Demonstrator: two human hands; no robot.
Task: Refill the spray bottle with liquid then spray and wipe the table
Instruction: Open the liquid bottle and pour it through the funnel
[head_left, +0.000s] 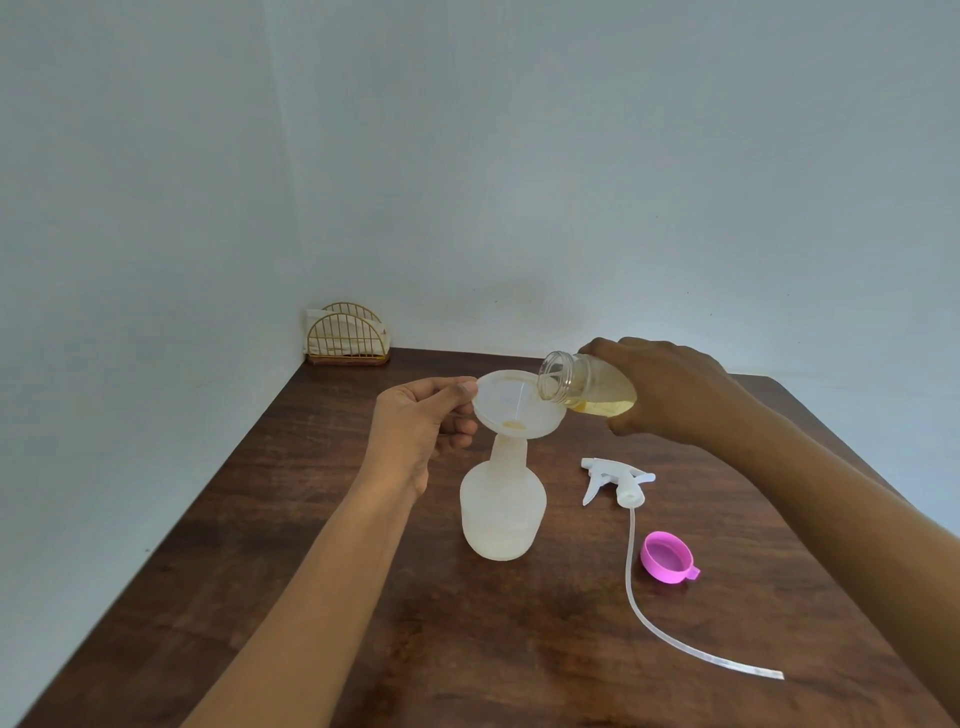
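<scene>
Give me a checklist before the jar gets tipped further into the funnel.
1. White plastic funnel seated in the neck of the translucent white spray bottle: ok.
2. Left hand pinches the funnel rim: ok.
3. Right hand grips the clear jar of yellow liquid, mouth over the funnel's right edge: ok.
4. Funnel draining: a little yellow liquid sits at its throat; cannot tell.
5. Bottle fill level: cannot tell.
6. White trigger sprayer with dip tube and pink round cap lie on the brown wooden table, apart from the bottle: ok.
</scene>
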